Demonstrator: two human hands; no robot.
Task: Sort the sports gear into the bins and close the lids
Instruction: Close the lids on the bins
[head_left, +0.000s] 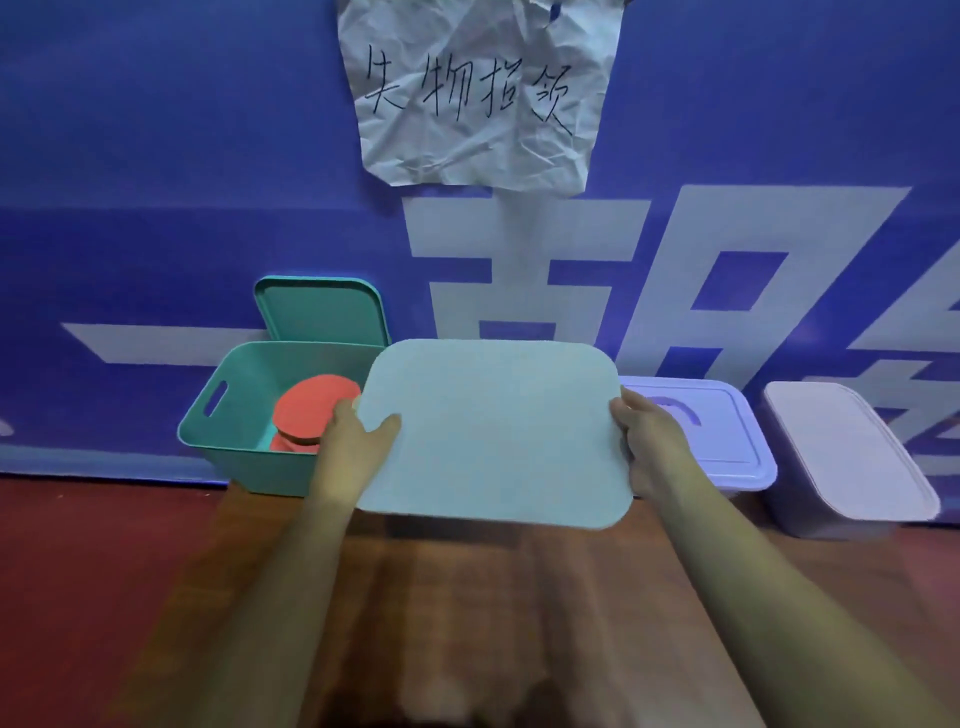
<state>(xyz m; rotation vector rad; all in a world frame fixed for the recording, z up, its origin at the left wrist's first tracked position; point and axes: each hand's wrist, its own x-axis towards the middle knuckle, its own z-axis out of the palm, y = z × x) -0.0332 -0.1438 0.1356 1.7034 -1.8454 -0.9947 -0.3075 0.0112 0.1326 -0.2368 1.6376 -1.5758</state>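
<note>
Pale lid (493, 431) clasped by left grip (353, 441), right grip (649, 447) | open teal bin (208, 415), paddles (311, 410) | lidded purple bin (727, 431)

1. The pale blue lid (493, 431) in the middle was plain, 1 even shade.
2. The teal bin (228, 415) on the left matched the teal lid (322, 312) behind it.
3. The paddles (311, 410) inside that bin were red.
4. The lavender bin (727, 441) stood to the right.
5. The pinkish-white bin (852, 457) was farthest right.
6. The banner (156, 156) was deep blue with large white characters.
7. The paper (478, 93) was white with 4 black handwritten characters.
8. The floor (78, 571) was dark red, browner in the near middle.
</note>
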